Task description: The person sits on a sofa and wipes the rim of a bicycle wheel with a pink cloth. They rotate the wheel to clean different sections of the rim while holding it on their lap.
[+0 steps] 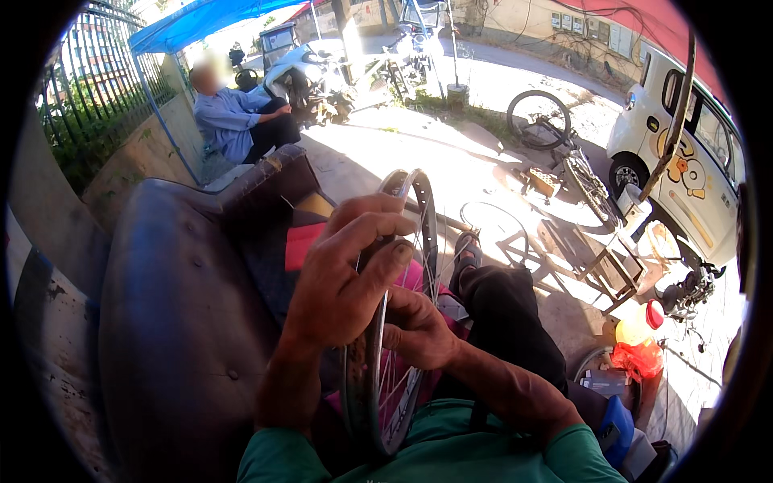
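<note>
A bare bicycle wheel point(360, 392) stands upright in my lap, its metal rim without a tyre and its thin spokes running down the right side. My left hand point(353, 265) curls over the rim from the left, with the thumb on the near side and the fingers bent across it. Just below, my right hand point(416, 332) reaches in among the spokes, thumb and fingertips against the rim. Whatever lies between those fingertips is hidden. Pink cloth point(410, 275) shows behind the wheel.
A brown padded sofa point(187, 326) fills the left. Beyond it sits a person point(232, 121) in a blue shirt. A bicycle point(583, 175) lies on the ground near a white van point(676, 157). At right are a metal frame point(610, 271), a red plastic bag point(637, 360) and a box point(604, 382).
</note>
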The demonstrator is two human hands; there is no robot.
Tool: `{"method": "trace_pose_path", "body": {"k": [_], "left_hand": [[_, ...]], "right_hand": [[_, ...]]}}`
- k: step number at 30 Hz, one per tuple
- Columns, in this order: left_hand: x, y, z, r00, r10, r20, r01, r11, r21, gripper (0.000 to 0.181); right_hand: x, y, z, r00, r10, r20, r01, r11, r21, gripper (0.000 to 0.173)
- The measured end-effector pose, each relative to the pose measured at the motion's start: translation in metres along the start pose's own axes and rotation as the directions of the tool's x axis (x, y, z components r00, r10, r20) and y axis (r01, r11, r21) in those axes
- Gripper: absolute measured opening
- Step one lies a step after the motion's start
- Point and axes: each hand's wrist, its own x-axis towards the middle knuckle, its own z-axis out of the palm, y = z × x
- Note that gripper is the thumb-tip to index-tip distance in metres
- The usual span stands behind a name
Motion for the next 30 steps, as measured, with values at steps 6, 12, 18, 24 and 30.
{"method": "trace_pose_path", "body": {"k": [6,12,18,24,30], "left_hand": [[0.0,0.001,0.002,1.0,0.004,0.018,-0.004,1.0,0.02,0.023],[-0.001,0.003,0.002,0.999,-0.031,0.008,0.031,0.999,-0.015,0.023],[0.0,0.004,0.003,1.0,0.021,0.023,-0.022,0.998,0.054,0.02],[0.0,0.003,0.003,1.0,0.005,0.023,-0.005,0.999,0.034,0.02],[0.001,0.005,0.005,0.999,0.032,0.021,-0.033,0.998,0.051,0.02]], "right_hand": [[-0.005,0.004,-0.002,1.0,-0.025,-0.009,0.024,0.999,-0.036,0.023],[-0.006,0.004,-0.006,1.0,-0.007,0.002,0.008,0.996,-0.087,0.023],[-0.005,0.003,0.002,0.999,-0.027,-0.029,0.027,0.999,0.021,0.022],[-0.007,0.003,-0.006,1.0,-0.009,0.005,0.009,0.997,-0.075,0.023],[-0.007,0.004,0.0,0.999,-0.031,-0.02,0.032,0.998,0.045,0.023]]}}
